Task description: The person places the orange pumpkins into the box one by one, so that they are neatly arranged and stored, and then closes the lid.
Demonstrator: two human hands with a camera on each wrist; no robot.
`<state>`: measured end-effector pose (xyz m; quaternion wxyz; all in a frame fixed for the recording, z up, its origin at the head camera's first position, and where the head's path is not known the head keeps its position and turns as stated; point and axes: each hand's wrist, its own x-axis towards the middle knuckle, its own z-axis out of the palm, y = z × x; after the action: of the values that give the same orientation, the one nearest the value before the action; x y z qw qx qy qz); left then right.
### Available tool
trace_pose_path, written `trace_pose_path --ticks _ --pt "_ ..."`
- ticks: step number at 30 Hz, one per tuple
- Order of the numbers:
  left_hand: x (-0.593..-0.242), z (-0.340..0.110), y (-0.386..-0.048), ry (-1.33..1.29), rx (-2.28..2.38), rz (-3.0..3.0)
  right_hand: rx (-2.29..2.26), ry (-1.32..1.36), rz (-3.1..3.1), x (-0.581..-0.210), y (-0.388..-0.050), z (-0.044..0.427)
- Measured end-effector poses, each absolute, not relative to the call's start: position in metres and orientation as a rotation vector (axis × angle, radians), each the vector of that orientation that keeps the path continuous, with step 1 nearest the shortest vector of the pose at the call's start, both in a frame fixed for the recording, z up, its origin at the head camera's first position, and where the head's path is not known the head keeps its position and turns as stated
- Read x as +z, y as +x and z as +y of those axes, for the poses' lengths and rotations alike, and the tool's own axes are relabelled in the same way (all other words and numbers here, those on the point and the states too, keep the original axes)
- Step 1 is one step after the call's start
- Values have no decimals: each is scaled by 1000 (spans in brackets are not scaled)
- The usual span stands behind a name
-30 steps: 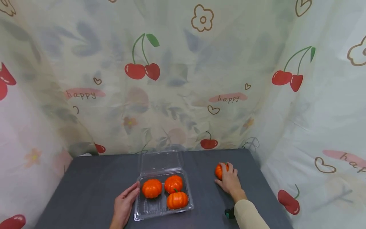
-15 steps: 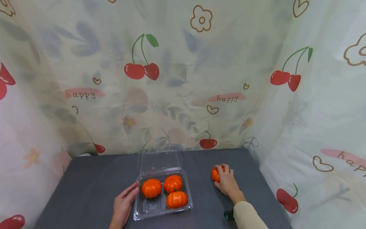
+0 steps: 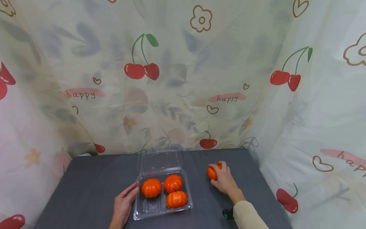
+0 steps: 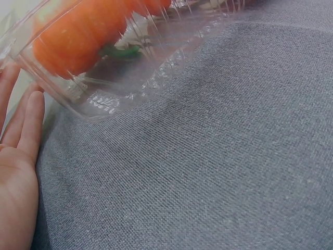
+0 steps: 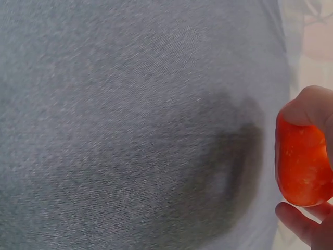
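My right hand (image 3: pixel 225 180) grips a small orange pumpkin (image 3: pixel 212 173) between thumb and fingers, to the right of the container. In the right wrist view the pumpkin (image 5: pixel 303 162) hangs above the cloth, with a shadow below it. My left hand (image 3: pixel 124 202) touches the left side of a clear plastic clamshell container (image 3: pixel 137 213), its fingers (image 4: pixel 33 117) nearly straight. Inside the container sit three more pumpkins: one at the left (image 3: pixel 151 188), one at the back right (image 3: pixel 172 183) and one at the front right (image 3: pixel 177 200). The front left corner of the container holds no pumpkin.
The container's clear lid (image 3: pixel 160 161) is folded back behind it. A dark grey cloth (image 3: pixel 94 187) covers the table. Printed curtains (image 3: pixel 171 105) hang behind the table and at both sides. A dark device (image 3: pixel 227 214) is at the right wrist, by the beige sleeve.
My right hand has taken a grip on the pumpkin and carried it left, off the cloth. The left hand and the container stay in place.
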<state>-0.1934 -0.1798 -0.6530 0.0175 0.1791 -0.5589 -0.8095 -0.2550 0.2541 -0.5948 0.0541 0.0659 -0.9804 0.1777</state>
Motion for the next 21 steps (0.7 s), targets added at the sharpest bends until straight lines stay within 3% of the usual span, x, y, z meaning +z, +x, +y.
trace_pose_path --ticks 21 --pt "-655 -180 -193 583 -2519 -1726 577 287 -2961 -564 -250 231"
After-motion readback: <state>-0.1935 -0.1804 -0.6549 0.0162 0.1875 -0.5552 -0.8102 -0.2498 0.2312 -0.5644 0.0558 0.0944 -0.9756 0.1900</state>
